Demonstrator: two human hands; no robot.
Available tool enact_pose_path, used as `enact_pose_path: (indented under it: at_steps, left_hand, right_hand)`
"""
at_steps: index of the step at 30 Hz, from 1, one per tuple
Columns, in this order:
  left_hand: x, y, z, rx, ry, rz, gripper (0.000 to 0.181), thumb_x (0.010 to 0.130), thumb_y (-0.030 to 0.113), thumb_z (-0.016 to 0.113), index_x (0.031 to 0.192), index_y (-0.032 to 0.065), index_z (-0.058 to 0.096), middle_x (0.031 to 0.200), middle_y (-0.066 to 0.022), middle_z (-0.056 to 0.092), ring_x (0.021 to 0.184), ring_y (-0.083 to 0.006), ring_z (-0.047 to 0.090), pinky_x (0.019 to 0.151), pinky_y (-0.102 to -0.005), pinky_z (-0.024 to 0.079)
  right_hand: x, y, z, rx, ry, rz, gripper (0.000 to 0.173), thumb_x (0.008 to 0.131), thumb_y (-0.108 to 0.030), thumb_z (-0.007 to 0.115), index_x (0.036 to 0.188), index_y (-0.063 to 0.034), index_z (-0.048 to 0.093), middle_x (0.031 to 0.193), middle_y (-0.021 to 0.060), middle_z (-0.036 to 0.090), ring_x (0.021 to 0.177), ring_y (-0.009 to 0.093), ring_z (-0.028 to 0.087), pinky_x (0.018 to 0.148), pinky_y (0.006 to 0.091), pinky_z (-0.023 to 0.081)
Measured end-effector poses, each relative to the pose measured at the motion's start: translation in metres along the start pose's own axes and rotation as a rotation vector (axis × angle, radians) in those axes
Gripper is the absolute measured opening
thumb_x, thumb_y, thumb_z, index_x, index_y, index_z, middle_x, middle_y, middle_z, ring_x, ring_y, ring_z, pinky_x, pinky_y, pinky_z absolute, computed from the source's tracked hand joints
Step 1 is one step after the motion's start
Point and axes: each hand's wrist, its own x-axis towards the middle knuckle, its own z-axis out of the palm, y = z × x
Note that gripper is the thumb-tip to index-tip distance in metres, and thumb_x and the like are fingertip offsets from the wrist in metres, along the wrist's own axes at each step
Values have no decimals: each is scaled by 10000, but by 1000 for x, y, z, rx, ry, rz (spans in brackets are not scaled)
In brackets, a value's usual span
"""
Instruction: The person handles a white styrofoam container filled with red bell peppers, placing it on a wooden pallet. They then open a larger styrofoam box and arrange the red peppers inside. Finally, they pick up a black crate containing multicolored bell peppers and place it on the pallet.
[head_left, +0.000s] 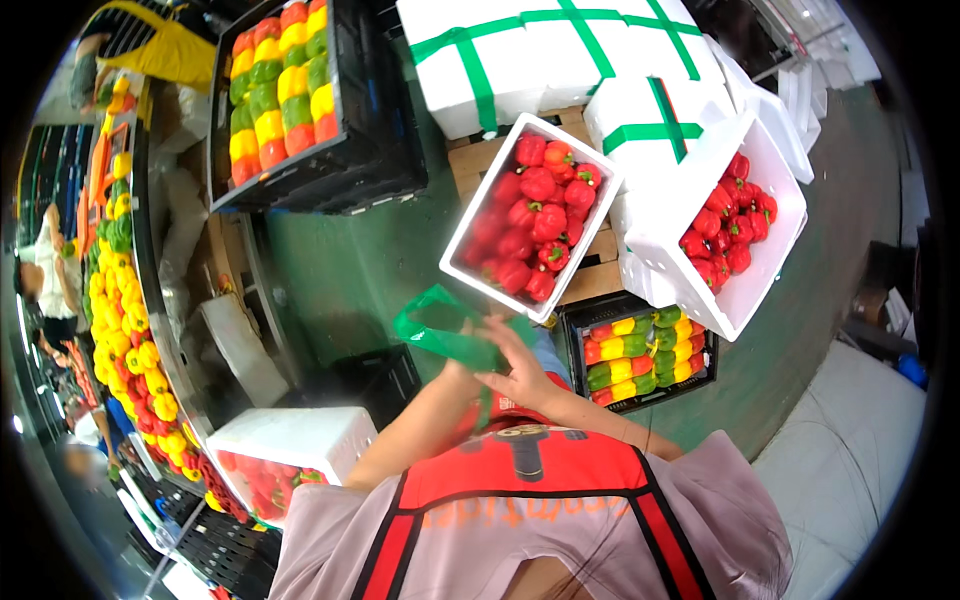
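Both my hands are in front of my red apron, on a piece of green translucent plastic (442, 330), perhaps a bag. My left hand (469, 356) is mostly covered by the plastic; its fingers cannot be made out. My right hand (521, 367) holds the plastic's right side between thumb and fingers. Just beyond my hands, a white foam box (480, 199) of red bell peppers (550, 221) lies at a slant. Farther right, a second foam box (667, 259) leans with more red peppers (739, 225) inside.
Foam boxes with green tape (517, 45) stand ahead. Black crates (390, 150) of tri-coloured pepper packs (285, 82) stand ahead left; a smaller crate (649, 405) is right. A foam box (330, 435) of peppers is by my left arm. A long sorting line (120, 315) of peppers, with people beyond, runs left.
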Motion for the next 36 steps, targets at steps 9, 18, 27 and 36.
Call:
enact_pose_path:
  at_steps: [9, 18, 27, 36]
  left_hand:
    - [-52, 22, -78, -39, -304, 100, 470, 835, 522, 433, 1059, 120, 525, 1029, -51, 558, 933, -188, 534, 807, -374, 432]
    - [-151, 39, -83, -75, 203, 802, 194, 821, 18, 438, 1003, 37, 502, 882, -89, 582, 770, -183, 570, 691, -304, 486]
    - [-187, -78, -53, -554, -349, 878, 452, 888, 450, 258, 1093, 120, 490, 1095, -49, 513, 1003, -221, 491, 898, -405, 362]
    - [-187, -143, -65, -769, -509, 1156, 666, 796, 653, 325, 1117, 82, 444, 1115, -131, 510, 1020, -249, 495, 859, -381, 397]
  right_hand:
    - [47, -17, 62, -417, -149, -319, 197, 652, -64, 582, 843, -47, 534, 902, 118, 538, 877, 317, 510, 754, 391, 413]
    - [56, -66, 77, 95, -868, 194, 756, 734, -144, 620, 1348, -64, 187, 1341, 168, 295, 1230, 279, 317, 999, 417, 274]
    - [-7, -99, 116, -420, -835, -976, 436, 711, -286, 627, 1090, -98, 524, 1095, 75, 545, 1054, 258, 495, 975, 471, 251]
    - [-74, -88, 121, -140, -852, -871, 249, 784, -185, 569, 978, -30, 552, 1041, 149, 530, 999, 331, 492, 867, 388, 377]
